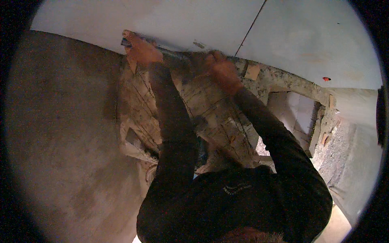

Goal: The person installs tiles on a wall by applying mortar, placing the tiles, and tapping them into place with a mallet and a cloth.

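My left hand (144, 50) is closed around one end of a long, narrow grey blade-like tool (176, 52), with a dark end poking out past the fingers. The tool lies along the lower edge of a pale smooth wall (194, 20). Toward its other end my right hand (225, 73) is curled and smeared by motion; it appears to grip the tool there. Both arms stretch forward in dark sleeves. Blur hides the exact kind of tool and its far edge.
A grey-brown plastered wall (65, 121) stands on the left. Below my arms spreads a rough, dirty brown surface (202, 95) with dark lines. At right is a framed rectangular opening (296, 109). A small tan piece (252, 72) lies near my right hand. A red-orange spot (326, 79) marks the pale wall.
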{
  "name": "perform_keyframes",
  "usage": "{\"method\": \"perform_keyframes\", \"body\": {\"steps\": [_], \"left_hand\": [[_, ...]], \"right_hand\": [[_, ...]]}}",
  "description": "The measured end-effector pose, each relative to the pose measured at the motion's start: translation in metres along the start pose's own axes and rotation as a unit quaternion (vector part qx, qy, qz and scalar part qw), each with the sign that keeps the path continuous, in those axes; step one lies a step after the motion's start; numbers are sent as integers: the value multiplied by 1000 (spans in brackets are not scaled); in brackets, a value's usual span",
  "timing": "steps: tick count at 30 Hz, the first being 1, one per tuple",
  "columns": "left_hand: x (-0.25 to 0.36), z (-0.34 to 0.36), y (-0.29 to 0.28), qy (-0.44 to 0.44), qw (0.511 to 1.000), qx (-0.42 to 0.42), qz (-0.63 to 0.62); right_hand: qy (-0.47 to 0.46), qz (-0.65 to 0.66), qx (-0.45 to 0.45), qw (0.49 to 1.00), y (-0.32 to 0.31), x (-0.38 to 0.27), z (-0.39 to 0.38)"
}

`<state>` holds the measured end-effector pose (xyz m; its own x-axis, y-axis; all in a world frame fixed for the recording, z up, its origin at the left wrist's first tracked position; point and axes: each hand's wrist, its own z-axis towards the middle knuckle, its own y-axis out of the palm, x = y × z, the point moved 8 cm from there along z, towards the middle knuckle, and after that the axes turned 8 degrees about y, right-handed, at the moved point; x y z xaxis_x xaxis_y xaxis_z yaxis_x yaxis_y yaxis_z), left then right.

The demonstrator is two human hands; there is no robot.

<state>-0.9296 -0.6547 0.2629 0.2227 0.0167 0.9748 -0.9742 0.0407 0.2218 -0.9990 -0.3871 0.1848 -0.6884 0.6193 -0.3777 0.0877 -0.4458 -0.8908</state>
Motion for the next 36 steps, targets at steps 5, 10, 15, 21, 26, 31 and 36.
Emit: {"method": "perform_keyframes", "body": {"steps": [5, 10, 15, 21, 26, 31, 36], "left_hand": [[-1, 10, 4, 17, 999, -41, -13], [7, -12, 12, 52, 997, -50, 14], [30, -27, 20, 109, 990, -90, 15], [31, -30, 15, 93, 991, -94, -33], [17, -24, 11, 82, 989, -77, -93], [6, -20, 15, 81, 980, -143, -109], [-29, -4, 27, 12, 965, -201, -167]], "right_hand": [[10, -12, 43, 999, -2, 1, -4], [-7, 16, 78, 997, -4, 3, -5], [5, -20, 92, 996, 1, 3, -6], [20, 30, 114, 993, -6, 2, -8], [88, 34, -2, 996, 6, 13, -8], [97, -38, 37, 994, -9, 10, -9], [26, 1, 74, 997, -14, -2, -6]]}}
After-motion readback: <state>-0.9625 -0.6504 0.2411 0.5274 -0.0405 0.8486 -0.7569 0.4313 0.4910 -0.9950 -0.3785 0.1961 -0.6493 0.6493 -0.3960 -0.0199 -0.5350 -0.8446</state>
